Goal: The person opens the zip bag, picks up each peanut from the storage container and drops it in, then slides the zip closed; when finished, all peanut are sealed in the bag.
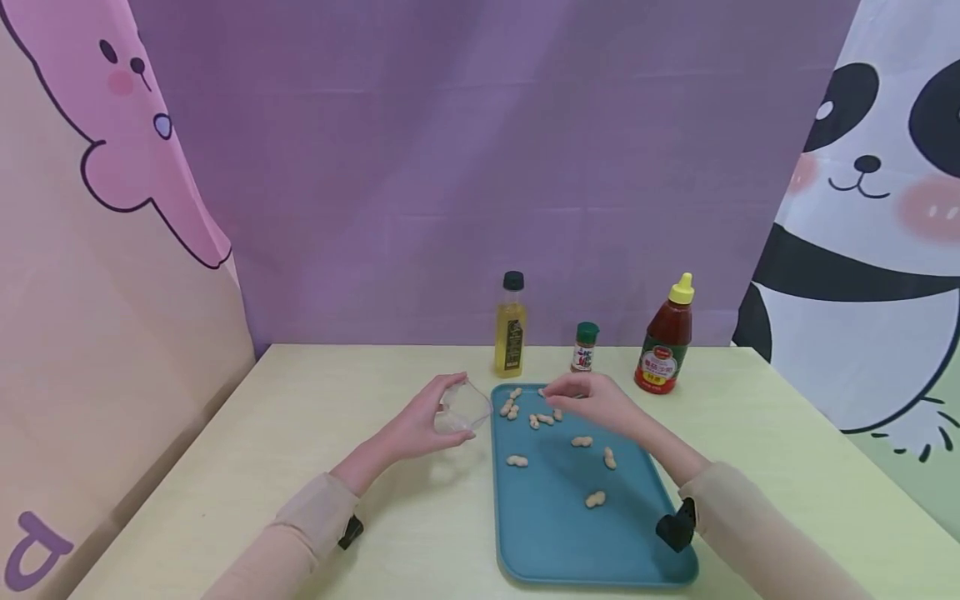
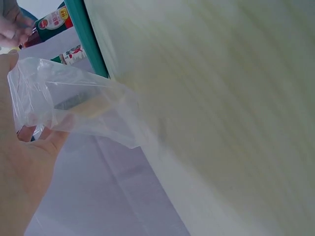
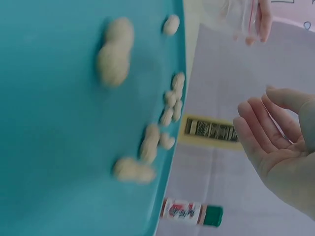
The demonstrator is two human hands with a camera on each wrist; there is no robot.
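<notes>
My left hand [image 1: 427, 423] holds a clear plastic zip bag [image 1: 467, 408] left of the tray's far end, thumb and fingers spread around its mouth. In the left wrist view the bag [image 2: 83, 105] hangs out from the palm, and I see no peanuts inside. Above the far part of the blue tray [image 1: 555, 542] is my right hand [image 1: 592, 402], its fingers loosely bent. Seen from the right wrist, that hand [image 3: 280, 130] shows nothing between thumb and fingers. Several peanuts [image 1: 582, 442] in their shells lie scattered on the tray, with a cluster [image 3: 172, 101] near its far left corner.
Behind the tray stand an oil bottle [image 1: 511, 329] with a black cap and a small green-capped jar [image 1: 584, 348]. A red sauce bottle [image 1: 664, 337] with a yellow tip is at the back right. A purple curtain [image 1: 420, 183] hangs behind the table.
</notes>
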